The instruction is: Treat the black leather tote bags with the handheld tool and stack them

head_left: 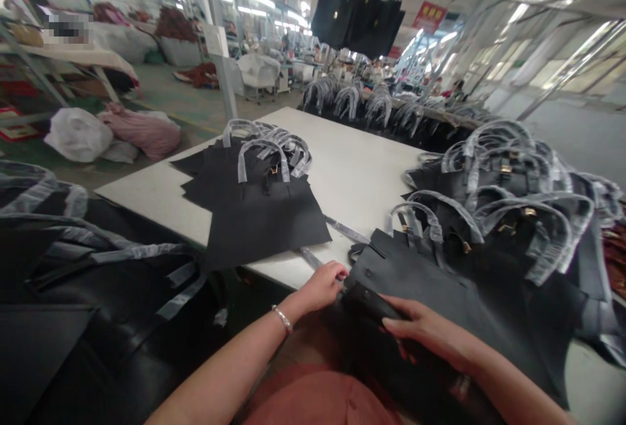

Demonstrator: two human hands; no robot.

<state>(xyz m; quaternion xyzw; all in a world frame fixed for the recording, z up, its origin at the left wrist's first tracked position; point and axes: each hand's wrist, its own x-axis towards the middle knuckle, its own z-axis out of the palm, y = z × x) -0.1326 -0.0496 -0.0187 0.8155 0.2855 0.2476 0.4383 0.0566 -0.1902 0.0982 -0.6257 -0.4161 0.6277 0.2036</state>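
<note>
Workshop space with strip lights extends behind a white table (352, 154); a metal post (220, 53) stands at its far left, and a white sack (78, 135) and a pink sack (154, 131) rest on the floor beyond. Two or more black bags hang overhead (359, 17) at the far side. On the table's left part lies a fanned bag stack (267, 226), handles in clear wrap. On the right, a larger bag pile (513, 262) shows gold-toned clasps. Further black bags (122, 321) occupy the near left. The work bag (372, 337) is at the near edge, between the hands and in front of the right pile. Right hand (423, 327): thumb on the near face, fingers over the upper edge, slightly parted, gripping the bag. Left hand (325, 285), below a bracelet (282, 319): fingers curled nearly closed at the bag's left corner; whether they pinch anything cannot be determined.
</note>
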